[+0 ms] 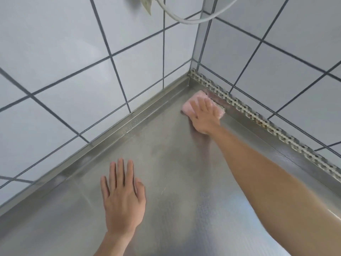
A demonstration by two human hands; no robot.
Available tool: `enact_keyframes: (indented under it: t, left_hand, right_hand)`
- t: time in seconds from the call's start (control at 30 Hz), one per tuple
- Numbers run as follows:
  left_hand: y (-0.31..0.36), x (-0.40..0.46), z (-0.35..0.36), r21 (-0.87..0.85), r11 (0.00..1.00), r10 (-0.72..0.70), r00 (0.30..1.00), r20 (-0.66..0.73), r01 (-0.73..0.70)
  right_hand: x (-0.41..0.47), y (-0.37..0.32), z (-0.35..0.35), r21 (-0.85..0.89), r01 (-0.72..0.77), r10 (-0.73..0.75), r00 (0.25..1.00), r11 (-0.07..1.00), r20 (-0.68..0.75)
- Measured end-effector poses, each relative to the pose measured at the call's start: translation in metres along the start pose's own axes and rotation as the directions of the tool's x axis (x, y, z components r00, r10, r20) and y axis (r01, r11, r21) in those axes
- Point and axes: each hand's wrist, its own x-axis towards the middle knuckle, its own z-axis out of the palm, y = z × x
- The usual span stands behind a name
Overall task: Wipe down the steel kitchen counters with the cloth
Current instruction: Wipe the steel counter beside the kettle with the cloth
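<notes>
2 hands are working this steel counter (175, 182) as I am wiping it down. Nearest me, my left hand (122, 198) is lying flat on the metal, fingers straight and held close together, holding nothing and bracing my weight while I am reaching forward. Farther out, my right hand (203, 116) is pressing down with spread, straight fingers on the pink cloth (195, 100), which is sitting folded on the counter just short of the far corner, its right edge touching the raised lip below the perforated metal strip (258, 121) along the right wall. Beyond that, the grey tiled walls (73, 61) are meeting at the corner, and a white cable (184, 20) is hanging from a fitting at the top.

I am judging the job as partly done: faint streaks are showing across the middle of the counter, suggesting passes already made there, though motion blur is making that hard to confirm. Discolouration is showing on the lip beside the cloth, so the corner, the 2 wall edges and any counters out of view are probably remaining.
</notes>
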Motion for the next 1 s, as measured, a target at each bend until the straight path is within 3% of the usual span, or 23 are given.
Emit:
enact_keyframes:
  t: [0.23, 0.37, 0.47, 0.57, 0.63, 0.73, 0.83, 0.9, 1.0]
  left_hand:
    - [0.003, 0.001, -0.004, 0.022, 1.0, -0.005, 1.0, 0.009, 0.005]
    - [0.007, 0.002, -0.014, -0.009, 1.0, -0.023, 0.998, 0.063, 0.024]
    - [0.008, 0.003, -0.02, -0.05, 0.998, -0.032, 0.994, 0.106, 0.037]
    - [0.008, 0.003, -0.024, -0.087, 0.995, -0.032, 0.993, 0.114, 0.042]
    - [0.008, 0.003, -0.024, -0.112, 0.993, -0.021, 0.993, 0.113, 0.034]
    - [0.005, 0.004, -0.022, -0.128, 0.992, -0.009, 0.994, 0.112, 0.023]
    - [0.003, 0.005, -0.021, -0.171, 0.985, -0.013, 0.993, 0.121, 0.033]
    - [0.002, 0.005, -0.026, -0.253, 0.966, -0.009, 0.989, 0.148, 0.047]
    - [-0.008, 0.0, -0.04, -0.463, 0.882, -0.01, 0.985, 0.171, 0.089]
  right_hand:
    - [-0.024, -0.085, 0.039, -0.014, 0.23, -0.23, 0.971, 0.973, -0.061]
    - [-0.112, -0.084, 0.069, -0.035, 0.504, -0.505, 0.862, 0.863, -0.032]
    - [-0.179, -0.053, 0.085, -0.015, 0.592, -0.592, 0.806, 0.806, -0.003]
    - [-0.214, 0.003, 0.08, -0.063, 0.589, -0.588, 0.808, 0.806, 0.031]
    - [-0.211, 0.04, 0.065, -0.105, 0.517, -0.518, 0.855, 0.849, 0.023]
    - [-0.171, 0.063, 0.041, -0.103, 0.199, -0.208, 0.974, 0.975, -0.086]
    - [-0.126, 0.027, 0.038, -0.004, -0.043, 0.042, 0.996, 0.999, -0.073]
    - [-0.116, -0.015, 0.049, -0.018, 0.0, 0.0, 0.999, 1.0, -0.035]
    - [-0.143, -0.084, 0.076, -0.009, 0.225, -0.225, 0.974, 0.974, -0.006]
